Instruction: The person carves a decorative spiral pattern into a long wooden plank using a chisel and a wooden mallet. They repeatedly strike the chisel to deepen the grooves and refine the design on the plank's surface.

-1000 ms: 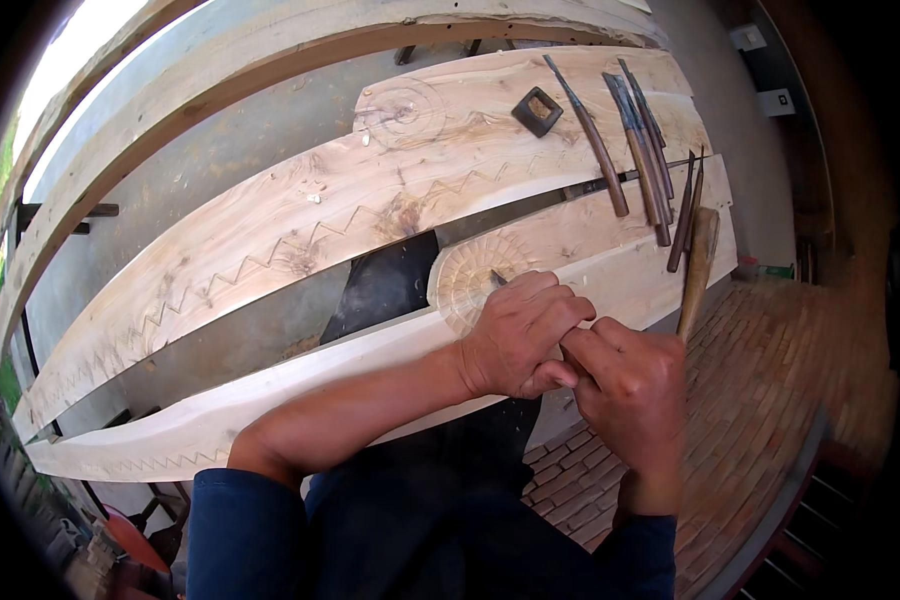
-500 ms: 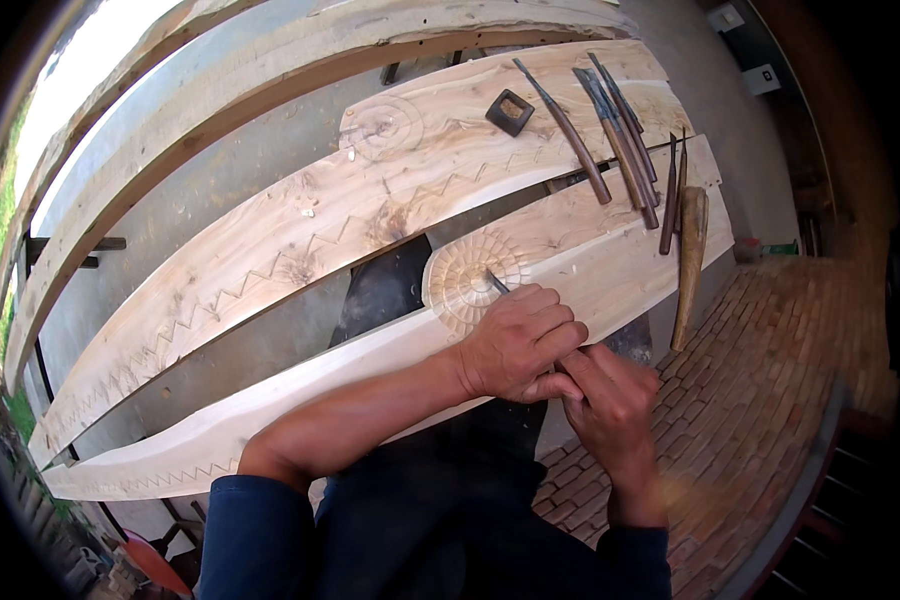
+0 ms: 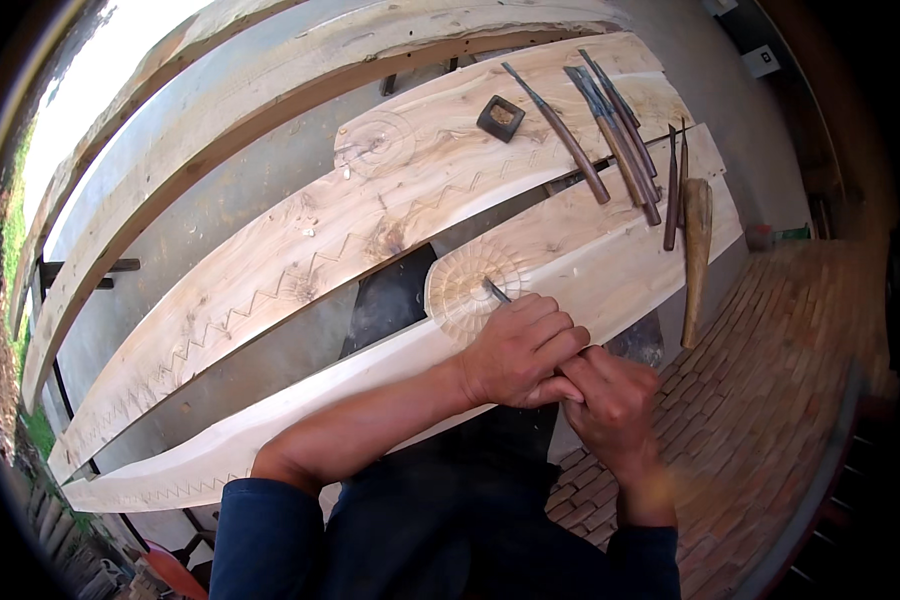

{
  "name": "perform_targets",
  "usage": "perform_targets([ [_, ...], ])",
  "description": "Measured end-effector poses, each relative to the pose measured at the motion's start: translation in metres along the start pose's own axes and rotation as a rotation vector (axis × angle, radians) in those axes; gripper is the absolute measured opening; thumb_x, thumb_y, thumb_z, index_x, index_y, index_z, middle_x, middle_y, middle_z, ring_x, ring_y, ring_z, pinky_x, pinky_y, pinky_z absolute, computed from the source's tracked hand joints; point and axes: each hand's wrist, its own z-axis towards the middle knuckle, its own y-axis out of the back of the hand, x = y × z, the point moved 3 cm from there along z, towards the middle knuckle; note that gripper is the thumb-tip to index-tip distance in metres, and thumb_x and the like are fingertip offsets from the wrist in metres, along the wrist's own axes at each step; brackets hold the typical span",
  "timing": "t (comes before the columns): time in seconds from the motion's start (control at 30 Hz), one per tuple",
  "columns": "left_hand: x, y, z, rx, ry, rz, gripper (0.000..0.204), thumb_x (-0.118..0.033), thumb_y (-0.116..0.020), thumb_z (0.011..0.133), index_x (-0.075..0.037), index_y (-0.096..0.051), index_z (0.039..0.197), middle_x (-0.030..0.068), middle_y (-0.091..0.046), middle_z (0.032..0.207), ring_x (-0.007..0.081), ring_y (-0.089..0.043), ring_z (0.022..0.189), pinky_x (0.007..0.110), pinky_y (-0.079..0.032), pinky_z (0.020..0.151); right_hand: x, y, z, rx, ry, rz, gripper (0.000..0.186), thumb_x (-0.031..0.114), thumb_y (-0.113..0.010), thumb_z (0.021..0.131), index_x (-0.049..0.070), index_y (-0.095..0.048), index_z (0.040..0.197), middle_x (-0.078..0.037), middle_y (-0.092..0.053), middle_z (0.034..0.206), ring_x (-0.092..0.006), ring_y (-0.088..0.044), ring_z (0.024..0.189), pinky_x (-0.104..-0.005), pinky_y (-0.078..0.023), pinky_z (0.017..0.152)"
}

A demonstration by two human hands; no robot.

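Observation:
My left hand (image 3: 520, 350) is closed round a chisel (image 3: 497, 291), whose metal tip rests at the centre of a carved round rosette (image 3: 460, 305) on the nearer pale board (image 3: 620, 280). My right hand (image 3: 615, 415) grips the chisel's rear end, just behind and touching my left hand; the handle is mostly hidden by my fingers. A long wooden mallet (image 3: 697, 260) lies at the right end of this board. Several chisels and gouges (image 3: 620, 135) lie across both boards. The farther board (image 3: 270, 270) bears zigzag carving, a circle pattern and a dark square block (image 3: 500, 119).
Curved timber beams (image 3: 130, 175) run behind the boards over a grey surface. A dark panel (image 3: 390, 295) shows in the gap between the boards. Brick paving (image 3: 750, 400) lies to the right, and a strip of grass runs along the far left.
The view has shifted and turned slightly. My hands remain on the chisel; the right one sits lower behind the left than a second ago, with more of the rosette showing.

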Motion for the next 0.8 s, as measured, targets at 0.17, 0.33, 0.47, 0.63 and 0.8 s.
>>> perform_targets([
  [0.17,-0.026,-0.005,0.002,-0.085,-0.268,0.201,0.043,-0.03,-0.085,0.096,-0.003,-0.075,0.127,0.0167,-0.071,0.129,0.0379,-0.07,0.106,0.047,-0.061,0.088,-0.032,0.017,-0.013,-0.421,-0.251,0.005,0.025,-0.003,-0.079,0.093,0.003,-0.084,0.117,-0.008,-0.071,0.082,-0.0176,-0.065,0.062,-0.0319,-0.048,0.056],
  [0.33,-0.016,-0.017,0.004,0.199,-0.168,0.148,0.025,-0.016,-0.088,0.09,-0.008,-0.077,0.11,0.0076,-0.069,0.1,0.0245,-0.069,0.089,0.036,-0.059,0.073,-0.099,-0.01,-0.022,-0.615,-0.672,0.467,0.027,-0.002,-0.071,0.105,0.0,-0.082,0.129,-0.002,-0.071,0.085,-0.0074,-0.061,0.071,-0.0255,-0.047,0.062],
  [0.47,-0.016,-0.015,-0.001,0.236,-0.104,0.218,0.019,-0.013,-0.088,0.089,-0.009,-0.076,0.104,0.0009,-0.063,0.082,0.0179,-0.063,0.074,0.033,-0.052,0.06,-0.136,-0.035,0.003,-0.715,-0.746,0.633,0.026,0.004,-0.067,0.107,-0.001,-0.082,0.128,-0.003,-0.072,0.084,-0.0086,-0.064,0.078,-0.0271,-0.051,0.074],
  [0.63,-0.011,-0.024,0.0,0.279,-0.119,0.24,0.02,-0.014,-0.085,0.093,-0.007,-0.073,0.107,0.0003,-0.057,0.075,0.018,-0.061,0.071,0.033,-0.05,0.058,-0.198,-0.056,0.024,-0.817,-0.753,0.591,0.027,0.008,-0.069,0.105,-0.002,-0.081,0.127,-0.009,-0.081,0.095,-0.0151,-0.073,0.091,-0.0309,-0.056,0.086],
  [0.8,-0.006,-0.026,-0.001,0.294,-0.104,0.207,0.016,-0.015,-0.08,0.096,-0.005,-0.071,0.106,0.003,-0.058,0.075,0.0222,-0.061,0.073,0.037,-0.052,0.061,-0.202,-0.044,0.061,-0.664,-0.624,0.403,0.027,0.006,-0.071,0.102,-0.001,-0.081,0.127,-0.017,-0.084,0.117,-0.0282,-0.081,0.106,-0.0384,-0.059,0.095],
])
